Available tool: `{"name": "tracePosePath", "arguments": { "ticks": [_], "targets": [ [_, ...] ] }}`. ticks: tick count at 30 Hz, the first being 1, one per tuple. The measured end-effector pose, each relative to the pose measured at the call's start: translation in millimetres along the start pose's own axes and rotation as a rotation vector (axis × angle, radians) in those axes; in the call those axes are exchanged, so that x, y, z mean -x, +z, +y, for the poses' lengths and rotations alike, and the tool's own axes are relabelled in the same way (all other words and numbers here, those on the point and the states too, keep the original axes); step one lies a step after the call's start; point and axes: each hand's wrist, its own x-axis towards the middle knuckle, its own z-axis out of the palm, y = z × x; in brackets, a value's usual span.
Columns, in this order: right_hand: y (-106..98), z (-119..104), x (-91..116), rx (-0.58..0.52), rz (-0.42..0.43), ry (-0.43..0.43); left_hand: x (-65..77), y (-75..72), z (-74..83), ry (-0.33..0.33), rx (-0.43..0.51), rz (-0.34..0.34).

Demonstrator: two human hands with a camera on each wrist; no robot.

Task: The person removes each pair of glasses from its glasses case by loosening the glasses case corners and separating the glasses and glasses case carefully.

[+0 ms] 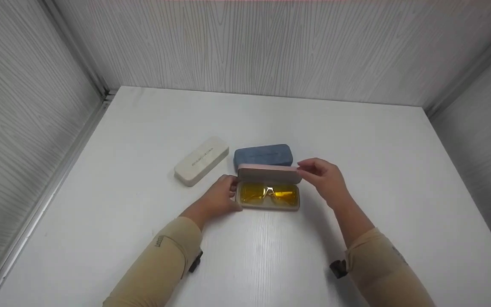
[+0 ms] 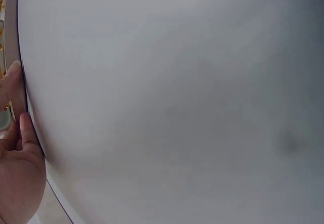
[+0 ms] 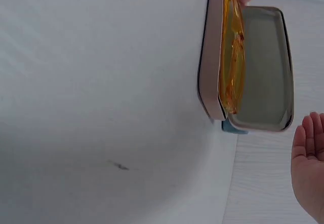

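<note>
A pink glasses case (image 1: 267, 208) lies open on the table, its lid (image 1: 269, 175) raised at the back. Inside rest yellow-lensed glasses (image 1: 286, 195). My left hand (image 1: 216, 198) grips the case's left end; the left wrist view shows the thumb on the front wall and fingers lower down. Beside the lid's right corner is my right hand (image 1: 327, 180), thumb and fingers apart. In the right wrist view a gap shows between this hand (image 3: 310, 168) and the lid (image 3: 263, 67), and its fingers hold nothing.
Right behind the pink case is a blue glasses case (image 1: 263, 155). A cream glasses case (image 1: 202, 162) with lettering lies slanted to the left, closed. The white table (image 1: 271, 123) meets grained panels at the back and sides.
</note>
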Motion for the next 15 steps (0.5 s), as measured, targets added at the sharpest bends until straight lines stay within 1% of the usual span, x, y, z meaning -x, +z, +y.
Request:
{"name": "tracePosePath", "arguments": {
  "ticks": [3,8,13,15],
  "targets": [
    [11,-3,3,0.029,-0.045,-0.027,-0.6,0.0,-0.4,-0.004,0.006,0.007],
    [29,-4,6,0.134,-0.1,-0.01,-1.4,0.4,-1.9,-0.008,0.009,0.015],
    [45,-2,6,0.289,-0.09,-0.022,-2.0,0.7,-2.8,-0.005,0.0,0.019],
    [50,1,7,0.323,-0.079,-0.032,-1.9,0.7,-3.1,-0.004,-0.001,0.02]
  ]
}}
